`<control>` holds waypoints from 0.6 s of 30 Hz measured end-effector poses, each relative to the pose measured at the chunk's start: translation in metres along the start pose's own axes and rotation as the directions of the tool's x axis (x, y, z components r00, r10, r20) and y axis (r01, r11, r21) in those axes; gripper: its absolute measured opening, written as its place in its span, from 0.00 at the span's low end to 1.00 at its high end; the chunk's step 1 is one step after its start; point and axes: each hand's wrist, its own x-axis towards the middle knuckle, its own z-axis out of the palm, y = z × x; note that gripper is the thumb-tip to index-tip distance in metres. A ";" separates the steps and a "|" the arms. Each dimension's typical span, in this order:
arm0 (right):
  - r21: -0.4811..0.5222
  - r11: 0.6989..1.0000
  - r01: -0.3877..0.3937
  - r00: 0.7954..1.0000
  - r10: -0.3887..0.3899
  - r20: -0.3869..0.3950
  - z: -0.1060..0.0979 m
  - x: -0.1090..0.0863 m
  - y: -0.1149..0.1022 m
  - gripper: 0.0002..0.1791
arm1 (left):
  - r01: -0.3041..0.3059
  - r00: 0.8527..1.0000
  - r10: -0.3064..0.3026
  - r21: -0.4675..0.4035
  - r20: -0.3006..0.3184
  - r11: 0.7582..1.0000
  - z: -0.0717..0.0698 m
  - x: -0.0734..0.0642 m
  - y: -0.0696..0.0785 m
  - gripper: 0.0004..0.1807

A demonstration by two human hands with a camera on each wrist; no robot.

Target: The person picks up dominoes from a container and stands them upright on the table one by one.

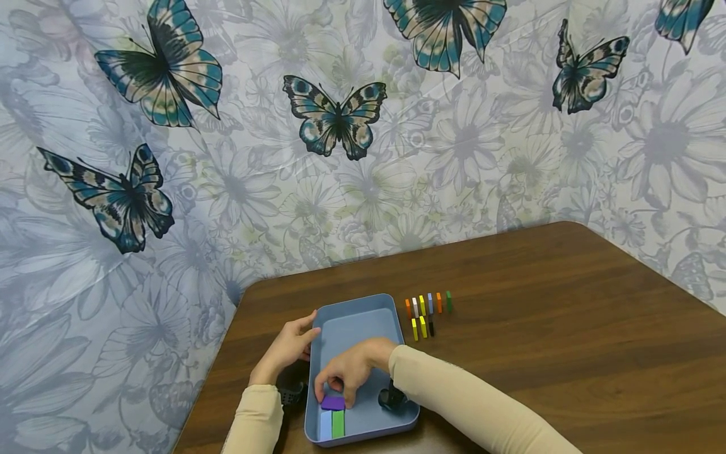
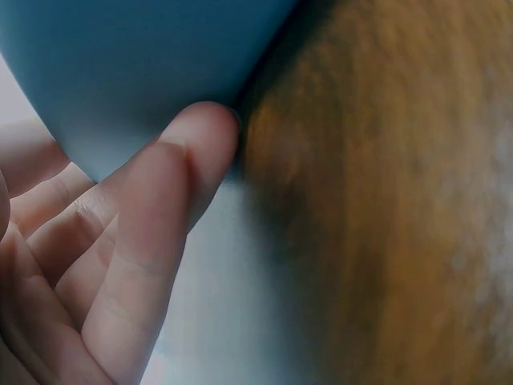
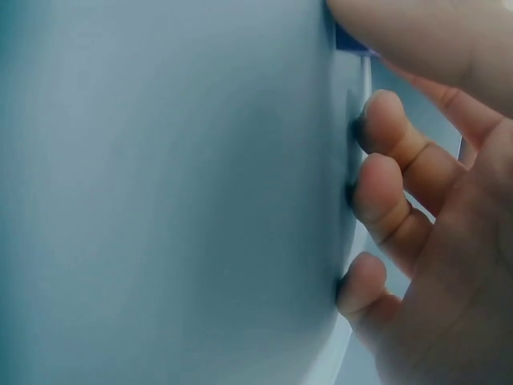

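Observation:
A blue-grey tray (image 1: 363, 313) lies lengthwise on the table. My left hand (image 1: 288, 345) grips its left rim; the left wrist view shows fingers (image 2: 152, 208) against the outer wall. Inside the tray, my right hand (image 1: 354, 371) pinches a purple block (image 1: 333, 403) between thumb and index finger. In the right wrist view a corner of that purple block (image 3: 349, 42) shows beneath a finger, while the other fingertips (image 3: 378, 188) curl near the tray floor. Below the purple block, a light blue block (image 1: 326, 425) and a green block (image 1: 338, 424) lie side by side in the near left corner.
Right of the tray, several small coloured pieces stand in two rows, including a dark green piece (image 1: 449, 302) and a black piece (image 1: 431, 325). The brown wooden table (image 1: 539, 302) reaches back to a butterfly-patterned wall covering (image 1: 368, 208). Dark straps circle both wrists.

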 end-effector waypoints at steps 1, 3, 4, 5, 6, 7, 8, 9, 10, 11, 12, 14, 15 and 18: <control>-0.001 1.000 -0.004 1.000 0.004 -0.002 0.000 0.000 -0.001 0.26 | 0.000 1.000 0.000 -0.002 0.000 1.000 0.000 0.000 0.000 0.33; -0.003 1.000 -0.013 1.000 0.013 -0.004 0.000 0.000 -0.001 0.25 | 0.001 1.000 -0.001 -0.004 0.004 1.000 -0.001 0.000 0.000 0.33; -0.008 1.000 -0.017 1.000 0.017 -0.005 0.000 0.000 -0.002 0.25 | 0.002 1.000 -0.002 -0.003 0.005 1.000 -0.001 0.000 0.000 0.33; -0.012 1.000 -0.020 1.000 0.020 -0.006 0.000 0.000 -0.002 0.25 | 0.005 1.000 -0.005 -0.004 0.007 1.000 -0.001 -0.001 0.001 0.34; -0.015 1.000 -0.021 1.000 0.021 -0.006 0.000 -0.001 -0.002 0.25 | 0.009 1.000 -0.009 -0.004 0.009 1.000 -0.001 -0.001 0.001 0.34; -0.021 1.000 -0.022 1.000 0.022 -0.007 0.000 -0.001 -0.002 0.24 | 0.012 1.000 -0.012 -0.004 0.009 1.000 -0.001 -0.001 0.001 0.34; -0.024 0.999 -0.022 1.000 0.022 -0.006 0.000 -0.001 -0.002 0.24 | 0.013 1.000 -0.013 0.000 0.010 1.000 -0.001 -0.001 0.000 0.34; -0.023 1.000 -0.021 1.000 0.020 -0.005 0.000 -0.001 -0.002 0.24 | 0.015 1.000 -0.015 0.001 0.010 1.000 -0.001 -0.001 0.000 0.34; -0.022 1.000 -0.020 1.000 0.020 -0.005 0.000 -0.002 -0.002 0.24 | 0.017 1.000 -0.017 0.002 0.008 1.000 -0.001 -0.001 0.000 0.34; -0.019 1.000 -0.018 1.000 0.017 -0.004 0.000 -0.002 -0.002 0.24 | 0.021 1.000 -0.021 0.002 0.005 1.000 0.000 -0.001 0.000 0.34; -0.016 1.000 -0.016 1.000 0.016 -0.003 0.000 -0.002 -0.002 0.24 | 0.021 1.000 -0.021 0.002 0.002 1.000 0.000 -0.001 0.000 0.34; -0.006 1.000 -0.016 1.000 0.016 -0.003 -0.001 -0.003 -0.002 0.23 | 0.020 1.000 -0.020 0.004 -0.004 1.000 0.000 -0.001 -0.001 0.34; -0.004 1.000 -0.016 1.000 0.016 -0.005 -0.001 -0.004 -0.002 0.23 | 0.020 1.000 -0.020 0.005 -0.007 1.000 0.000 -0.001 -0.001 0.34; 0.019 1.000 -0.014 1.000 0.014 -0.011 -0.002 -0.006 -0.002 0.22 | 0.014 1.000 -0.014 0.006 -0.009 1.000 0.001 -0.001 -0.001 0.34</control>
